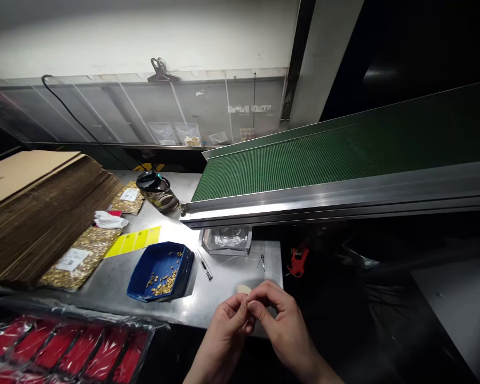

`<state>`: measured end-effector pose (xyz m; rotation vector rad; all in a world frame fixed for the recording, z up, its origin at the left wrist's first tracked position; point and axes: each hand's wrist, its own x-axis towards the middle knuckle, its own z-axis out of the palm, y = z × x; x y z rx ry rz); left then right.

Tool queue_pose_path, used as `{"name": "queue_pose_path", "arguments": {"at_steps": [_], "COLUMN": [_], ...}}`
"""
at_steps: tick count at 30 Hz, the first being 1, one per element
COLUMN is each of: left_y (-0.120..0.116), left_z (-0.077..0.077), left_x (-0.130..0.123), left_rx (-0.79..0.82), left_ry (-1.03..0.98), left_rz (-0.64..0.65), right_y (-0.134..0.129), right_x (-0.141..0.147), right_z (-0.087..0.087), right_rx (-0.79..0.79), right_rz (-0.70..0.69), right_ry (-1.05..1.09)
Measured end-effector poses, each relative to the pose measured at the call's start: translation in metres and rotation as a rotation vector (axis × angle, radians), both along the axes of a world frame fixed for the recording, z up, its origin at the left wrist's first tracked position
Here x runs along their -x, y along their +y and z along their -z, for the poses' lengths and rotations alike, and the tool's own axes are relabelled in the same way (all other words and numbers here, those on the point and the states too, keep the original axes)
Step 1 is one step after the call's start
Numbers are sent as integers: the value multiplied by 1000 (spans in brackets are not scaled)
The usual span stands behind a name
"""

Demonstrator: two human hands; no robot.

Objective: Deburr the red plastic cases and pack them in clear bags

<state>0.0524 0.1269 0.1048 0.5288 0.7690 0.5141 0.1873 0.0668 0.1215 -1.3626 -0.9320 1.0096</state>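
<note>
My left hand (232, 319) and my right hand (278, 314) meet at the front edge of the metal table. The fingertips of both are pinched together, and what lies between them is hidden. Just behind the fingers shows a pale, rounded piece (244, 289); whether it is held or lies on the table I cannot tell. Left of the hands stands a blue bin (134, 277) with small brass-coloured parts (166, 285) heaped in its near right corner. A slim cutter-like tool (204, 265) lies beside the bin.
A green conveyor belt (272, 168) slopes up to the right behind the table. Stacked cardboard (44, 218) rises at left, near bags of brass parts (84, 250) and a water bottle (160, 193). A tray of wrapped red pieces (70, 346) sits front left. A red tool (298, 261) is at right.
</note>
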Motion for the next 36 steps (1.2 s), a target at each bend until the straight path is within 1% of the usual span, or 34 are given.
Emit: {"name": "queue_pose_path", "arguments": {"at_steps": [2, 4, 6, 8, 11, 14, 18, 22, 24, 25, 26, 29, 30, 31, 34, 36], "left_y": [-2, -2, -2, -2, -3, -5, -4, -4, -5, -6, -8, -12, -13, -14, -13, -11], "left_z": [-1, -5, -10, -12, -8, 1, 13, 13, 10, 8, 7, 2, 1, 0, -1, 0], "left_x": [-4, -6, -6, -6, -7, -8, -7, -3, 0, 2, 3, 2, 1, -1, -5, -8], "left_rx": [55, 127, 178, 181, 88, -33, -90, -173, -310, -431, -590, -1138, -1282, -1389, -1559, -1638], "left_ry": [-23, -27, -20, -17, 31, 103, 136, 210, 272, 303, 326, 334, 323, 317, 342, 337], "left_rz": [-26, -53, -72, -85, -117, -131, -118, -102, -96, -100, -112, -173, -201, -226, -306, -322], "right_y": [-3, -5, -7, -8, -8, -8, -10, -14, -15, -16, -17, -20, -20, -20, -20, -19], "right_x": [-2, -7, -14, -21, -28, -31, -32, -32, -32, -31, -30, -24, -21, -18, -11, -10], "right_z": [8, 15, 18, 19, 18, 16, 18, 19, 18, 17, 16, 13, 13, 12, 13, 15], "right_rx": [2, 33, 65, 71, 68, 76, 91, 127, 146, 154, 160, 162, 160, 159, 158, 145], "right_rz": [79, 127, 138, 133, 140, 124, 98, 80, 72, 66, 60, 31, 15, 3, -31, -44], "right_ry": [75, 132, 161, 177, 173, 172, 258, 318, 344, 363, 385, 464, 488, 514, 604, 638]}}
